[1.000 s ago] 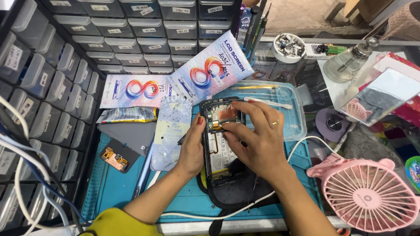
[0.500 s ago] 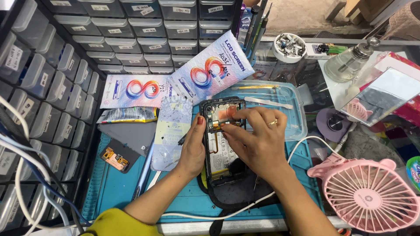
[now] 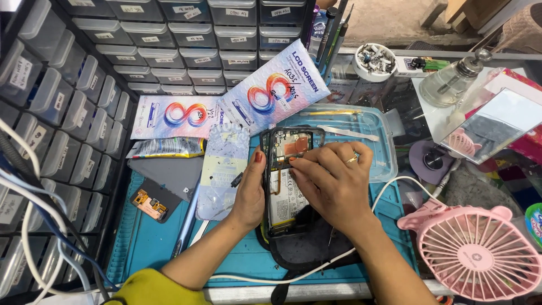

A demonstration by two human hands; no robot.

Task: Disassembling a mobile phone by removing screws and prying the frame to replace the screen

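— Left hand (image 3: 248, 192)?
— Cupped flat against the left edge of the opened phone (image 3: 285, 181), thumb up along the frame.
— Right hand (image 3: 333, 183)?
— Curled over the phone's right side, fingertips pinched together on the coppery upper part; ringed finger bent.
— Under both?
— Soft black pad (image 3: 316, 248) on a smooth blue mat (image 3: 141, 248).
— Beyond the right wrist?
— Round pink slatted fan (image 3: 480, 254).

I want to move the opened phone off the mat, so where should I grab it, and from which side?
Probably by the long side edges of the opened phone, near the lower half, coming from above. The left hand already braces its left edge, the right hand covers the upper right, and the exposed boards up top are best left untouched.
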